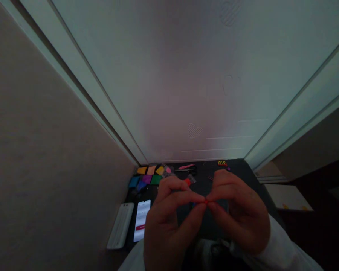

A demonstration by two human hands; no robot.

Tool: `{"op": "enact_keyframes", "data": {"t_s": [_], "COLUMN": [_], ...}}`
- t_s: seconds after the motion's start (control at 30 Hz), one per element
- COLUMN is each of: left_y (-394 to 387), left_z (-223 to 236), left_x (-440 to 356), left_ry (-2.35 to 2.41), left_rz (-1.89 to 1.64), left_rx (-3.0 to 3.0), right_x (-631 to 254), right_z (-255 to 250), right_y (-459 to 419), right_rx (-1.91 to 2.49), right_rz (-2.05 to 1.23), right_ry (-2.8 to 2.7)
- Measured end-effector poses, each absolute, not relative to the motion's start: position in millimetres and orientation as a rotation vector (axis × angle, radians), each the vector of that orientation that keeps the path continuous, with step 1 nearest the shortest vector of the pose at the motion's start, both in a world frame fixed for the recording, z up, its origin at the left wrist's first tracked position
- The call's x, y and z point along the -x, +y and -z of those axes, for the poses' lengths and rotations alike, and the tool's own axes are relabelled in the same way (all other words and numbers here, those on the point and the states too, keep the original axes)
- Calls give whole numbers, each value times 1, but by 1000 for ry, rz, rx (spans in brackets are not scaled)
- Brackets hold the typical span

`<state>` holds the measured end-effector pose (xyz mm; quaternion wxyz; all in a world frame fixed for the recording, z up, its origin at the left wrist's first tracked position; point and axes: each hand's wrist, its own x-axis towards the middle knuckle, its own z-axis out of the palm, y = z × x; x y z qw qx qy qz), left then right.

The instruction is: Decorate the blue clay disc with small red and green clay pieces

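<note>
Between the fingertips of both hands is a tiny red piece point(206, 202), possibly of soft clay; its exact shape is too small to tell. My left hand point(173, 218) pinches it from the left with thumb and forefinger. From the right, my right hand point(237, 210) pinches the same piece, and the fingertips of the two hands nearly meet. Both hands are held above the dark table point(186, 216). Behind my left hand lies a red packet point(188, 182) in clear plastic, partly hidden by the fingers.
Coloured packets point(147, 179) lie at the table's back left. Scissors point(186, 170) and a pink strip point(186, 166) lie at the back. A small yellow-dotted piece point(222, 163) sits back right. At left are a lit phone point(142, 220) and a white case point(121, 226). A wall point(101, 188) borders the left.
</note>
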<state>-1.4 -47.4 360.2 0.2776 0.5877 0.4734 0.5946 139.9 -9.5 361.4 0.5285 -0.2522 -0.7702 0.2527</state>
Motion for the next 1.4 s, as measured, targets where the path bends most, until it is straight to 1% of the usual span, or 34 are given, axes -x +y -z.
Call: {"op": "enact_keyframes", "data": {"t_s": [0.53,0.67,1.13,1.4], "left_y": [-41,-41,-45,-48], "left_z": [-355,-355,-355,-356], "left_x": [7,8,8,7], "left_ry": [1278,1286,1281,1273], "left_rz": [-1588,-1592,-1561,-1590], "left_rx": [-1796,-1788,-1834,-1858], "right_x": [-134,-133,-135,-134], "right_z": [-367,-368,-367,-367], "right_y": [-11,-11,-16,-22], "right_rx": [633,635,625,640], "right_rz": [-554,-534,-619,-577], "right_ry": [-1763,-1756,-1781,-1752]}}
